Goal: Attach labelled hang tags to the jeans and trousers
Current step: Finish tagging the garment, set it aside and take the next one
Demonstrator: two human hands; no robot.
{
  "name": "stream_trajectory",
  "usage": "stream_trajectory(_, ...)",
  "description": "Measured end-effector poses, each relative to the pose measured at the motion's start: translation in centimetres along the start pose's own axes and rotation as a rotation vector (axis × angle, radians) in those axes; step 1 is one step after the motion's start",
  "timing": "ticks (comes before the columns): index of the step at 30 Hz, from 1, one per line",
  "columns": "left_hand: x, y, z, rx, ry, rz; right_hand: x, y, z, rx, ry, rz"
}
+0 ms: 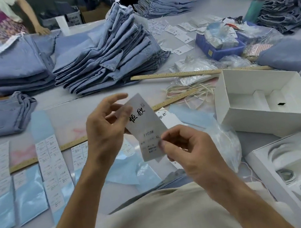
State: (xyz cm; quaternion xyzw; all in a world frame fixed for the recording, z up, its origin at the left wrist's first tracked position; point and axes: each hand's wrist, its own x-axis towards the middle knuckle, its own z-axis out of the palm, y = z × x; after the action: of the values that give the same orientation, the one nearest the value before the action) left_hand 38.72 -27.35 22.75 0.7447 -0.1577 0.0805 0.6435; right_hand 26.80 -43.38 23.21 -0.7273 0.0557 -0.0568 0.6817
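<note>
Left hand [106,129] pinches upper edge of white hang tag [146,126], fingers curled; right hand [188,151] pinches its lower corner w/ thumb & forefinger. Tag held tilted above table [168,16], printed side up, "XL" readable. Stack of folded jeans [107,55] sits well beyond; label sheets [55,170] lie left, open white box [264,101] right.

Grey table [217,7], stacked jeans [107,57], label sheets [55,170], white box [264,101]

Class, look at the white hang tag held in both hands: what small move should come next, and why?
Probably reach for one pale string from the loose bundle. The white printed hang tag already carries its label, the left hand and right hand both pinch it, and no string shows through it yet.
</note>
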Motion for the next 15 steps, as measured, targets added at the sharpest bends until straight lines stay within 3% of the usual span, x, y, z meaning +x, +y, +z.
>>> stream_trajectory(7, -1.9, 4.3, -4.3, 0.065, 0.008, 0.116, -1.2, -2.3, 2.0, -0.049, -0.022, -0.071)
stream_trajectory(15, -2.6, 5.3, -4.3, 0.211, 0.027, 0.253, -1.9, -2.2, 2.7, -0.063, -0.021, 0.009)
